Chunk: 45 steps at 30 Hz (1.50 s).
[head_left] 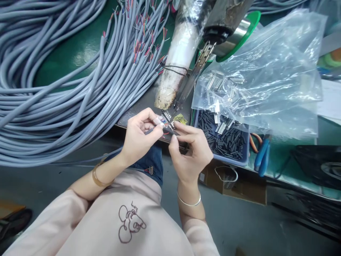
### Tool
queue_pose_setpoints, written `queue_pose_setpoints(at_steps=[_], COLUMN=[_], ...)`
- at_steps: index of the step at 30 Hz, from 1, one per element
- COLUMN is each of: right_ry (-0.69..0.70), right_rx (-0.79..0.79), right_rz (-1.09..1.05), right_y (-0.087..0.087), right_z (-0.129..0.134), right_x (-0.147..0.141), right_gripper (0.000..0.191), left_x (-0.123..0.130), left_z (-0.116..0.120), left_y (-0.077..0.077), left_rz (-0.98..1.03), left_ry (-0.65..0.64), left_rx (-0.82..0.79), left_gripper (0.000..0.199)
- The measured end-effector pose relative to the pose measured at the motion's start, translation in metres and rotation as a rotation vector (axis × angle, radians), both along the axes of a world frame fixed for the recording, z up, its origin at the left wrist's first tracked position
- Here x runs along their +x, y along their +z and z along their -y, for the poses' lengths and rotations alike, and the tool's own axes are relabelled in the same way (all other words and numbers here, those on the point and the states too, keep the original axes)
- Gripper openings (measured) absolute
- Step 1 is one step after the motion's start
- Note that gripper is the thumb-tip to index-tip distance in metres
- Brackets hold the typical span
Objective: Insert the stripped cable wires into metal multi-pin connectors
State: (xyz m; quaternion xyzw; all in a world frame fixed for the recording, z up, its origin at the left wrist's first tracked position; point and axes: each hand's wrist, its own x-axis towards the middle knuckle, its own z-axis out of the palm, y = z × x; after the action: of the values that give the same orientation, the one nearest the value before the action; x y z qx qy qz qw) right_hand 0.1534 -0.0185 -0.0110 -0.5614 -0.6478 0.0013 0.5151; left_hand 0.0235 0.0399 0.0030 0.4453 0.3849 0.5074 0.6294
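My left hand (pixel 141 133) is closed in a pinch on a grey cable, close to its stripped end, where thin coloured wires (pixel 166 124) fan out. Those wires meet a small metal multi-pin connector (pixel 167 115) at the bench edge. On the other side, my right hand (pixel 190 147) pinches something thin and dark beside the wires; its kind is too small to make out. Just above the connector, the perforated metal barrel of a soldering iron (pixel 195 73) points down, next to a plastic-wrapped tube (pixel 174 64) with a scorched end.
Many grey cables (pixel 87 117) cover the left bench. A blue tray (pixel 246 160) holds short black sleeves (pixel 226 145) and connectors, with a clear plastic bag (pixel 282 67) partly over it. Blue-handled pliers (pixel 262 156) lie right; a green-rimmed spool (pixel 239 39) stands behind. A yellow sponge (pixel 180 119) is near.
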Motion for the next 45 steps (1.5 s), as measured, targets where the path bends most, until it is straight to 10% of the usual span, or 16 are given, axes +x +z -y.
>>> queue_pose_setpoints(at_steps=[45], right_ry=[-0.019], right_rx=[0.005], right_rz=[0.188], right_y=[0.006], right_z=[0.001], right_x=[0.002], right_gripper=[0.020], left_x=[-0.012], left_z=[-0.001], left_y=[0.000], left_rz=[-0.160], left_ry=[-0.106], left_rx=[0.002], left_gripper=[0.013])
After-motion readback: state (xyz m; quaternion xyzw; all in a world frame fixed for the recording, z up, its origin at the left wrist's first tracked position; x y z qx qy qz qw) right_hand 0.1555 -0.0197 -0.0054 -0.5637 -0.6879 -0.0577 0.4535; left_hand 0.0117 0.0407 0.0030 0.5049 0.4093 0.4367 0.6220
